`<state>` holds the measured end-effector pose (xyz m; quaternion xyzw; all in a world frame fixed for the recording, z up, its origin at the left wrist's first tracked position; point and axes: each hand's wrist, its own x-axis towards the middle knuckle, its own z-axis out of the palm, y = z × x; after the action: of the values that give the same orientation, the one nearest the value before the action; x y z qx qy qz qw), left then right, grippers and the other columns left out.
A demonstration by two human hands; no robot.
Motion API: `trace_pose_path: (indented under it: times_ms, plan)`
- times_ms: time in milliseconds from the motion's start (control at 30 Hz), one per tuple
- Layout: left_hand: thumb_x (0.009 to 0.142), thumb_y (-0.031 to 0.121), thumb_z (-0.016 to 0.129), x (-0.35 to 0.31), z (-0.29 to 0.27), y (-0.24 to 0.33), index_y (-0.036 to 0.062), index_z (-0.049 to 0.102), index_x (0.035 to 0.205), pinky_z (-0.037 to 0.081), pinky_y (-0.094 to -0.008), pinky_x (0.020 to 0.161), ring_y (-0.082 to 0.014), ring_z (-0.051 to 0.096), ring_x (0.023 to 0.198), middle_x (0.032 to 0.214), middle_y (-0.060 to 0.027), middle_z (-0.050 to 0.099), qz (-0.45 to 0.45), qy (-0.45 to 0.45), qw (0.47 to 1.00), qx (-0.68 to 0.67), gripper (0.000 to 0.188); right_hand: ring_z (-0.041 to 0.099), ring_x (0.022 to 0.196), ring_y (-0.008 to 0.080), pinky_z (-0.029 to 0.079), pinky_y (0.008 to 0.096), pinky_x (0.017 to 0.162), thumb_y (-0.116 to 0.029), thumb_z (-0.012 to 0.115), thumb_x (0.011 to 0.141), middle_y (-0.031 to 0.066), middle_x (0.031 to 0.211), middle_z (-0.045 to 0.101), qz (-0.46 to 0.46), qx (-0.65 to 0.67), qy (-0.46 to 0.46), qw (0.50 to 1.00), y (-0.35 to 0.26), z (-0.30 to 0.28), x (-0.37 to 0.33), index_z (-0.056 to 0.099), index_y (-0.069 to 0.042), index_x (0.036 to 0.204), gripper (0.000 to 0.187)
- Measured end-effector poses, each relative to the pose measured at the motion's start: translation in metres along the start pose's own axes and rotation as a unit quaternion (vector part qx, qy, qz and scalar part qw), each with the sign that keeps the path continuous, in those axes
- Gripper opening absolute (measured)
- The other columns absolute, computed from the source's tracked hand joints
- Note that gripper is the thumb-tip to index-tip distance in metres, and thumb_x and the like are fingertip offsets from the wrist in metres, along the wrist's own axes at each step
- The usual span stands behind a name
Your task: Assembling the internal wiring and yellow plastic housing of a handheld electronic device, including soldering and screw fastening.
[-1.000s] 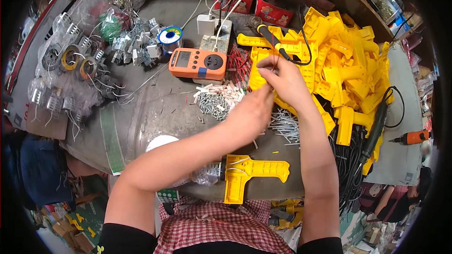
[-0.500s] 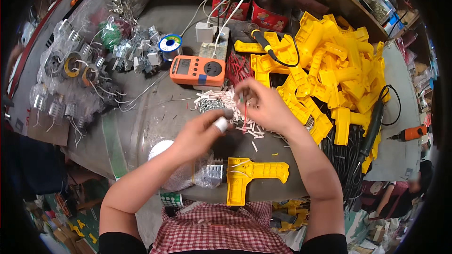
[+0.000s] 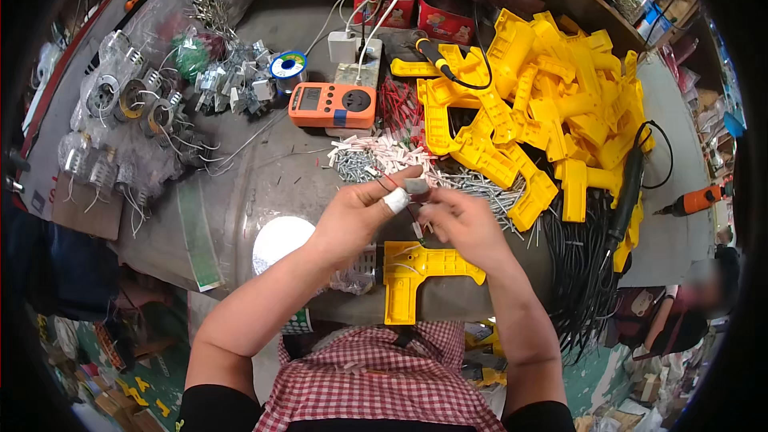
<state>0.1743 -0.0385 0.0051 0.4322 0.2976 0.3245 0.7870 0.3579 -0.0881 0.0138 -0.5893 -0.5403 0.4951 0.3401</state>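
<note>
My left hand [image 3: 360, 216], with white wrap on the thumb and a grey cover on a fingertip, pinches a thin red wire [image 3: 390, 182]. Close beside it, my right hand [image 3: 468, 224] has its fingers curled in around the wire's lower part; what exactly they grip is partly hidden. A small pale piece [image 3: 418, 230] hangs below the fingers. Under both hands, at the table's near edge, lies a yellow pistol-shaped housing half [image 3: 400, 272] with white wires inside. Beyond the hands are piles of short white sleeves [image 3: 388, 154] and small screws [image 3: 354, 166].
An orange meter [image 3: 332, 106], a solder spool [image 3: 288, 66] and a power strip stand at the back. Yellow housings [image 3: 552, 96] heap up on the right, beside black cables [image 3: 580, 288] and a soldering iron [image 3: 630, 192]. Bagged heating elements [image 3: 120, 112] lie on the left.
The right hand has come down and nearer, bringing the red wire to the left hand. Both hands now meet just above the yellow housing half. The view has shifted slightly.
</note>
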Motion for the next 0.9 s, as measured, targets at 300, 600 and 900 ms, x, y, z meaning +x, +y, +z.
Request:
trace_pose_path:
  times_ms: [300,600,900]
  plan:
    - [0.084,0.008,0.059,-0.01,0.008,0.013,0.0035,0.056,0.123,0.037,-0.04,0.101,-0.017,0.053,0.112,0.122,-0.0088,0.058,0.286,0.121,0.892,0.328,0.04,0.057,0.066,0.0106,0.046,0.028,0.062,-0.022,0.057,0.091,0.0054,0.07,0.061,-0.047,0.031,-0.1,0.993,0.01,0.012,-0.002,0.059,0.001,0.082,0.026]
    - [0.062,0.007,0.062,-0.053,-0.008,0.045,0.0065,0.06,0.078,0.044,-0.0433,0.091,-0.0209,0.055,0.076,0.071,-0.004,0.052,0.306,-0.149,0.582,0.738,0.016,0.06,0.077,0.0299,0.048,0.0367,0.068,-0.024,0.054,0.091,0.0118,0.078,0.062,-0.16,-0.245,-0.136,0.947,-0.019,-0.014,-0.045,0.061,-0.003,0.089,0.022]
    - [0.067,0.014,0.062,-0.119,-0.027,0.025,0.0079,0.056,0.071,0.046,-0.0341,0.072,-0.0228,0.058,0.074,0.069,-0.0061,0.056,0.148,-0.238,0.664,0.693,0.009,0.056,0.081,0.0258,0.046,0.0359,0.073,-0.024,0.058,0.088,0.0079,0.08,0.058,-0.24,-0.264,-0.225,0.907,0.001,-0.018,-0.06,0.061,-0.008,0.088,0.016]
